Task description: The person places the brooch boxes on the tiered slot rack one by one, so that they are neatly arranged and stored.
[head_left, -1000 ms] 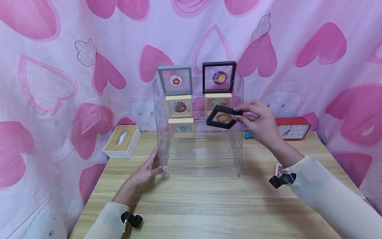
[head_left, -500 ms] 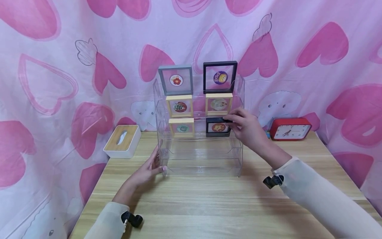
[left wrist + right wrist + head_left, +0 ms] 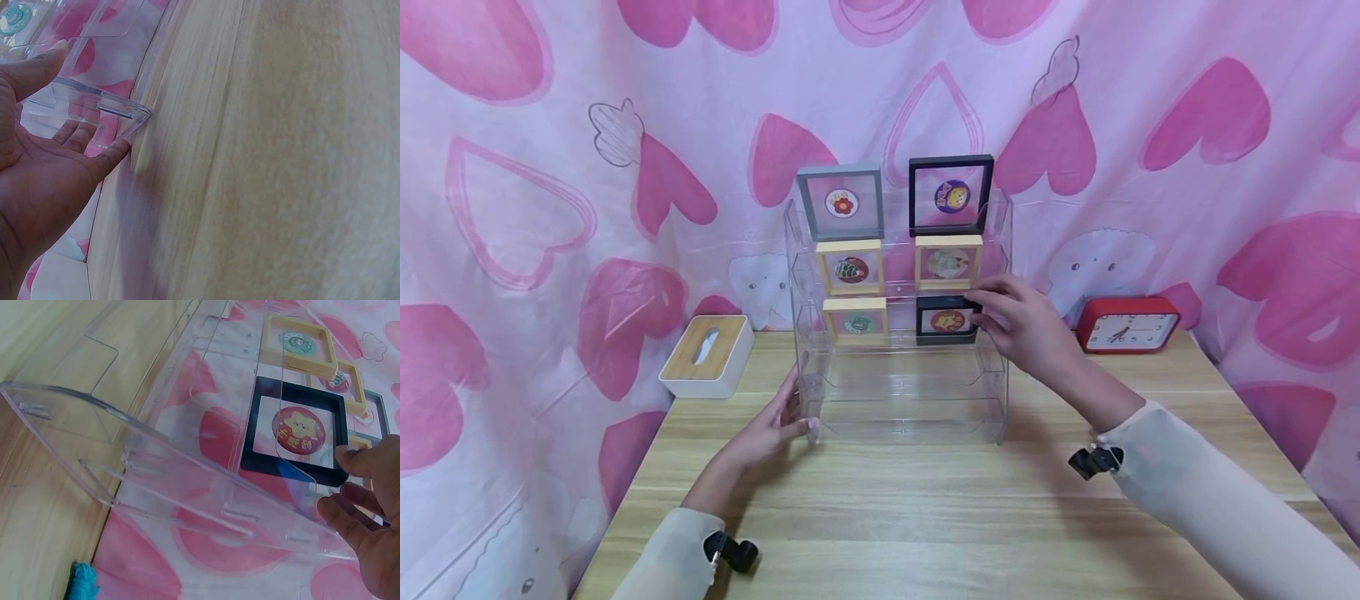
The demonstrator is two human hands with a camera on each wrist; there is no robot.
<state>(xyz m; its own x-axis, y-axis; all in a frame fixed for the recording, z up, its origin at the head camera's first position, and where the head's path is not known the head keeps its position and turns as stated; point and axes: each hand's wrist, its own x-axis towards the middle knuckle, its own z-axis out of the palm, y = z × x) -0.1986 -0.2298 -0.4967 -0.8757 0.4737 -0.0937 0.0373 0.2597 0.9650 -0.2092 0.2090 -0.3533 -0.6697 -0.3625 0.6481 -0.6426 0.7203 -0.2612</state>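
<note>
A clear acrylic tiered rack [image 3: 902, 387] stands on the table. My left hand [image 3: 767, 429] grips its lower left side; in the left wrist view the thumb and fingers lie on either side of the clear panel [image 3: 115, 106]. My right hand [image 3: 1030, 325] pinches the upper right corner of a small black display frame [image 3: 947, 321] with a red round badge. That frame stands upright on the third tier from the top, beside a light-wood frame [image 3: 856, 322] with a green badge. In the right wrist view, the thumb [image 3: 356, 460] rests on the black frame's edge.
Higher up stand two more light-wood frames [image 3: 852, 267], a grey-blue frame [image 3: 841, 202] and a larger black frame [image 3: 951, 196]. A tissue box [image 3: 707, 354] sits left, a red clock [image 3: 1127, 325] right. A blue item [image 3: 82, 582] lies near the rack. A heart-patterned curtain [image 3: 700, 83] hangs behind.
My right hand has lowered the small black frame from in front of the rack onto the third tier, where it now stands upright. The left hand has stayed put.
</note>
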